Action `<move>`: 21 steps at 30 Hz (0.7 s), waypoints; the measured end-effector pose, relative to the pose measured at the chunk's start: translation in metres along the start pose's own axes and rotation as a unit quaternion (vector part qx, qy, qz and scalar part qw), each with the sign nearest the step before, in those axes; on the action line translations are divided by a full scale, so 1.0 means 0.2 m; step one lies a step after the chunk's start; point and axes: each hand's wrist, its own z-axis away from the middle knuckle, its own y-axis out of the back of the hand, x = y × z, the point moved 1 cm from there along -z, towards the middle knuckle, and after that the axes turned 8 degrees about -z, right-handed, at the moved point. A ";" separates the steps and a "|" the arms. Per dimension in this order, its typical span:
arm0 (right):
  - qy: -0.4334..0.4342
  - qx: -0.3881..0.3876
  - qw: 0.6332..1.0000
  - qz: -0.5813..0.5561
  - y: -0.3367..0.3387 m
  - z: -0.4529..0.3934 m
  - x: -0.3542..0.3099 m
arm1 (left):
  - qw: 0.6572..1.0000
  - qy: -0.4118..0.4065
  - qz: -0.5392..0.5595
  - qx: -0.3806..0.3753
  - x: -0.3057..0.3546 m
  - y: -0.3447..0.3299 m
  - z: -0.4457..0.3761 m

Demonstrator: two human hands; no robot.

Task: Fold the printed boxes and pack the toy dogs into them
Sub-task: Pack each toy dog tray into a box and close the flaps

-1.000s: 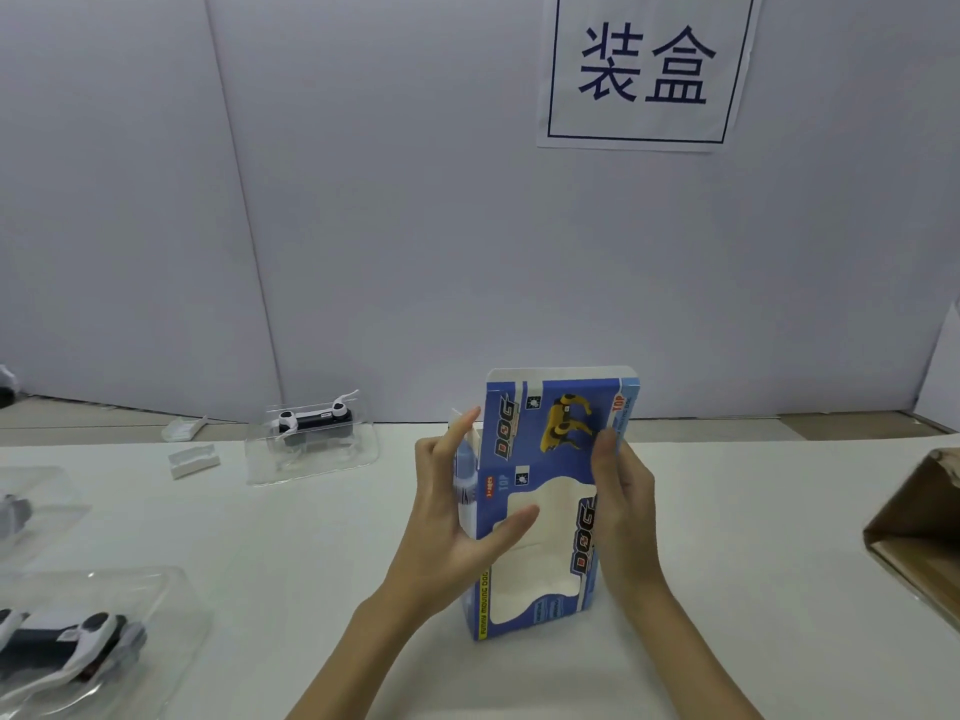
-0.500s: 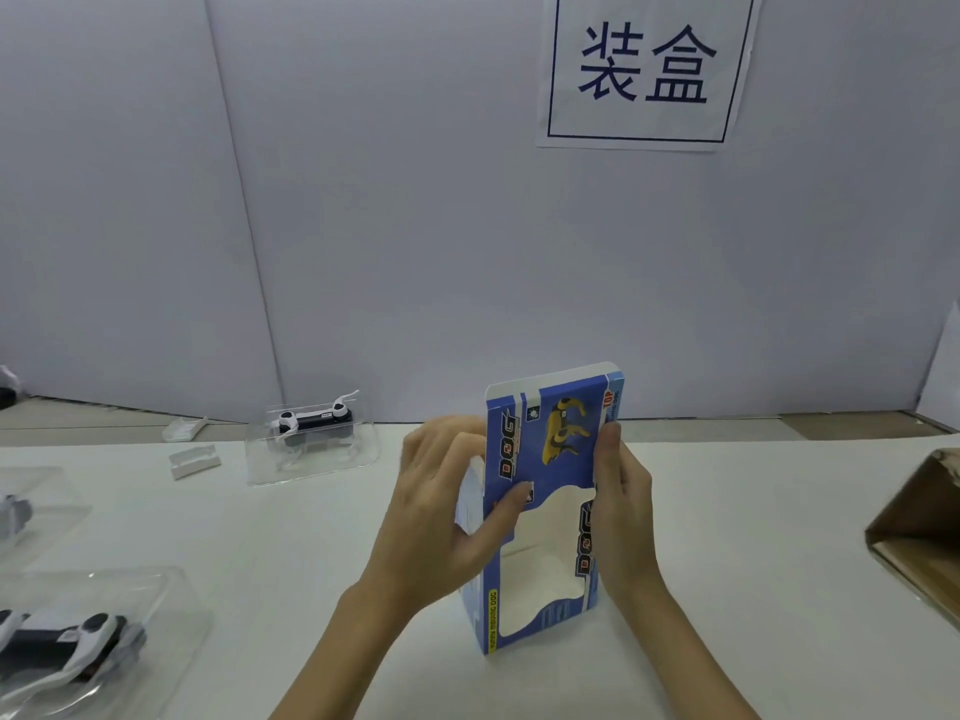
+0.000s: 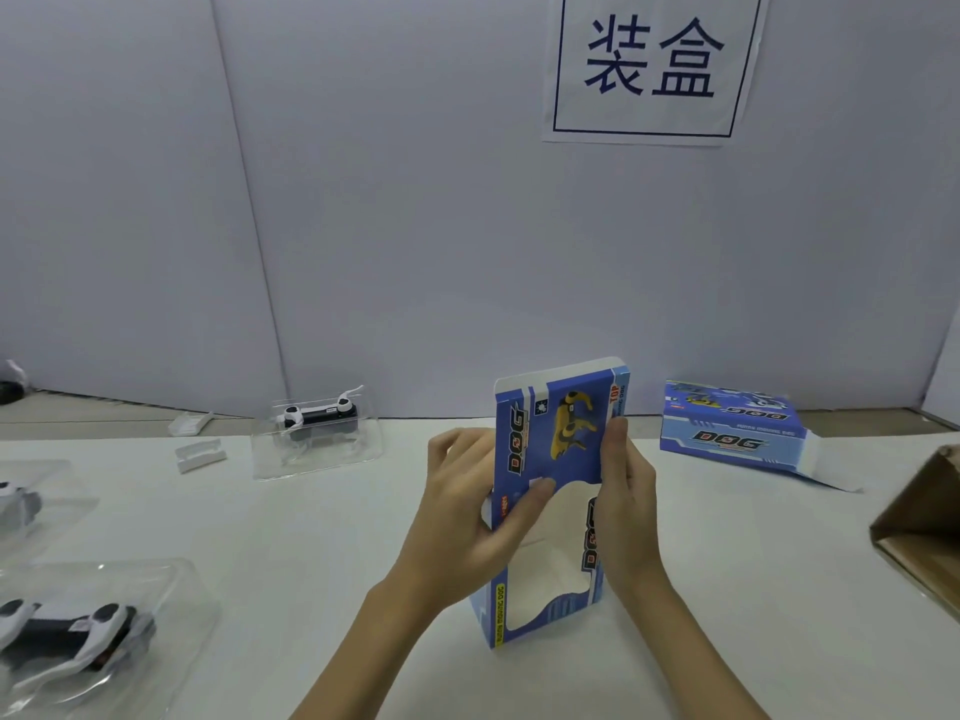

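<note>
- White tabletop (image 3: 727, 589) runs across the view, backed by a pale grey panel wall (image 3: 415, 200) that carries a white paper sign with dark blue characters (image 3: 652, 65).
- Standing on end near the table's middle is a blue printed cardboard box with a yellow dog picture and a cut-out window (image 3: 558, 444); its lower end rests on the table and it leans slightly.
- Left hand (image 3: 462, 517) holds the box's left edge, thumb pressed across the front face beside the window, the other fingers curled behind the side.
- Right hand (image 3: 626, 506) grips the box's right edge, fingers together and laid up along that edge.
- Behind and to the right, well apart from the hands, a second blue printed box (image 3: 727, 433) lies on its side with a white flap open toward the right.
- To the far left of the held box, a black-and-white toy dog sits in a clear plastic tray (image 3: 317, 433).
- At the lower left another black-and-white toy dog lies in its clear plastic tray (image 3: 78, 636); a third tray (image 3: 21, 501) is cut by the left edge.
- Two small white plastic pieces (image 3: 200, 452) lie near the far tray.
- A brown cardboard carton (image 3: 919, 522) shows at the right edge.
</note>
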 end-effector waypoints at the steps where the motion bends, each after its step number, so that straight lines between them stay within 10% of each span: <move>1: -0.001 -0.002 1.000 0.000 0.00 0.00 0.00 | 1.000 0.002 0.003 0.001 0.00 0.00 0.00; 15: -0.024 -0.041 0.998 -0.029 0.03 -0.02 0.01 | 0.942 0.213 0.247 0.072 0.08 -0.02 -0.01; 21: 0.203 0.012 0.971 0.126 -0.02 0.05 0.09 | 0.946 0.247 0.145 0.149 0.03 -0.01 -0.01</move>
